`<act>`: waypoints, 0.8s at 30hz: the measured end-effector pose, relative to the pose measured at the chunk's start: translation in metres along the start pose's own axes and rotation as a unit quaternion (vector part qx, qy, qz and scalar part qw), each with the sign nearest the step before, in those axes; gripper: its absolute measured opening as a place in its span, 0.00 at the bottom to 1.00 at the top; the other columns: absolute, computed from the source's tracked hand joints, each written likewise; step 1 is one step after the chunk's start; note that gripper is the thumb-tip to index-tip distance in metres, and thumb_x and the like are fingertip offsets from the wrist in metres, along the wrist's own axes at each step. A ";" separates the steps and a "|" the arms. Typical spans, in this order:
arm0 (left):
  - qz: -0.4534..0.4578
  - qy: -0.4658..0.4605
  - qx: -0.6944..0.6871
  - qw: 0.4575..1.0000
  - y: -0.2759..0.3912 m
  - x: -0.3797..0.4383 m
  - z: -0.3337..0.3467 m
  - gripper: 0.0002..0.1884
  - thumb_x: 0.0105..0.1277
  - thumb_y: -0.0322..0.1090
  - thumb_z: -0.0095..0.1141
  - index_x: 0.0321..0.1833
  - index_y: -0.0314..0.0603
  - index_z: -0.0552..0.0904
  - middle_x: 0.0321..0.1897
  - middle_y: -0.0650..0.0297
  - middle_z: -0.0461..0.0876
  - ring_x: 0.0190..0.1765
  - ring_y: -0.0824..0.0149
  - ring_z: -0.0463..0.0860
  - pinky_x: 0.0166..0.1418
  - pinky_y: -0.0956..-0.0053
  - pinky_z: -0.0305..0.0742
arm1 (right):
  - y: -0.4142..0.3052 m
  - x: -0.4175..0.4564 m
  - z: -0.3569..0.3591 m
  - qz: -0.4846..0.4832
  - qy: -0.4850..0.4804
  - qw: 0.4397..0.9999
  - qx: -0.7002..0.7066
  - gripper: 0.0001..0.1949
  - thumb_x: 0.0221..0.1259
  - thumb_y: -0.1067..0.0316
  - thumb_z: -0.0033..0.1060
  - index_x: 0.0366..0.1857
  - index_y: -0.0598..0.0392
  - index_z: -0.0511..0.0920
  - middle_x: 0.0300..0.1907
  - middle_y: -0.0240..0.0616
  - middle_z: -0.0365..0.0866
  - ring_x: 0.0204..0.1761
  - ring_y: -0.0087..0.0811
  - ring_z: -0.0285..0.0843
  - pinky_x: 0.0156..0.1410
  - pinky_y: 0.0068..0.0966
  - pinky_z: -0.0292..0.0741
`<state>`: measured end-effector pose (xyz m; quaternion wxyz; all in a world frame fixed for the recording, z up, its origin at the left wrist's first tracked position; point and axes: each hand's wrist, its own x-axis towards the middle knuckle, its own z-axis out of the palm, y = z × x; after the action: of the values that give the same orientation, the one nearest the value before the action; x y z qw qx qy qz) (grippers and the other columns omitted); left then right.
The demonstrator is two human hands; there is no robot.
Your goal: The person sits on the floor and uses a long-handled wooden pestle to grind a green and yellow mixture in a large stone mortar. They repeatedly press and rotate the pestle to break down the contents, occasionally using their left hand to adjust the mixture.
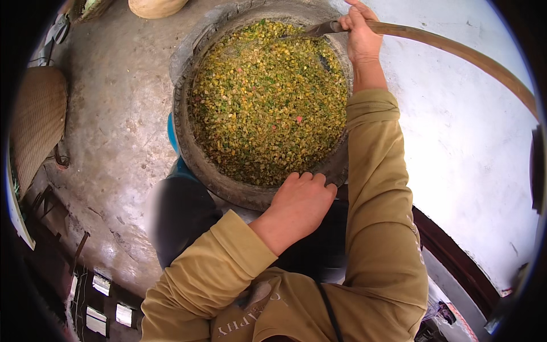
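Observation:
Before me stands a large, round, dark vessel with a thick, worn rim. It holds a broad layer of small chopped yellow-green pieces, probably plant matter, dotted with a few pink-red bits. My right hand grips a long wooden handle at the vessel's far right edge. The dark blade of this tool reaches in over the pieces, its tip partly sunk among them. At the near edge, my left hand holds the rim, fingers curled over it and knuckles up; the thumb is hidden.
A pale wall rises close on the right, and the tool's handle runs along it. To the left lie a concrete floor and a woven piece. A blue object sits against the vessel's left side. A pale rounded object lies beyond.

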<state>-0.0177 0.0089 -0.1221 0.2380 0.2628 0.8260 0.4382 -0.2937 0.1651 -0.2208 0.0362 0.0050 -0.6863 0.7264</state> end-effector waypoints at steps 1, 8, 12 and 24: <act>0.004 -0.001 0.002 1.000 0.000 0.002 0.000 0.04 0.56 0.32 0.54 0.33 0.42 0.79 0.30 0.60 0.77 0.39 0.58 0.79 0.43 0.64 0.72 | 0.010 -0.004 0.006 -0.003 -0.027 0.995 -0.098 0.08 0.67 0.72 0.50 0.43 0.57 0.80 0.16 0.23 0.63 0.19 0.17 0.59 0.26 0.16 0.61; 0.003 0.008 -0.006 1.000 -0.001 -0.004 -0.004 0.05 0.56 0.31 0.54 0.34 0.42 0.79 0.30 0.60 0.77 0.38 0.58 0.79 0.44 0.64 0.72 | -0.030 -0.080 0.057 0.025 -0.004 0.943 -0.332 0.10 0.66 0.73 0.52 0.46 0.59 0.81 0.22 0.23 0.70 0.24 0.14 0.61 0.29 0.15 0.63; 0.019 0.017 -0.027 0.999 0.004 -0.009 -0.010 0.05 0.57 0.30 0.52 0.35 0.42 0.78 0.31 0.59 0.77 0.39 0.58 0.79 0.44 0.63 0.72 | -0.050 -0.119 0.003 0.045 0.059 0.984 -0.164 0.10 0.66 0.75 0.51 0.46 0.66 0.79 0.22 0.27 0.67 0.26 0.19 0.59 0.34 0.19 0.62; 0.018 0.020 -0.016 1.000 0.003 -0.014 0.000 0.03 0.59 0.30 0.52 0.33 0.42 0.77 0.31 0.59 0.76 0.39 0.57 0.78 0.43 0.63 0.71 | -0.144 -0.097 -0.046 -0.083 0.141 0.979 -0.119 0.09 0.66 0.77 0.48 0.45 0.69 0.76 0.14 0.25 0.59 0.17 0.18 0.52 0.28 0.21 0.64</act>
<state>-0.0069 0.0011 -0.1171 0.2174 0.2652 0.8188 0.4604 -0.1860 0.2144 -0.0859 0.1935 -0.0449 -0.7527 0.6277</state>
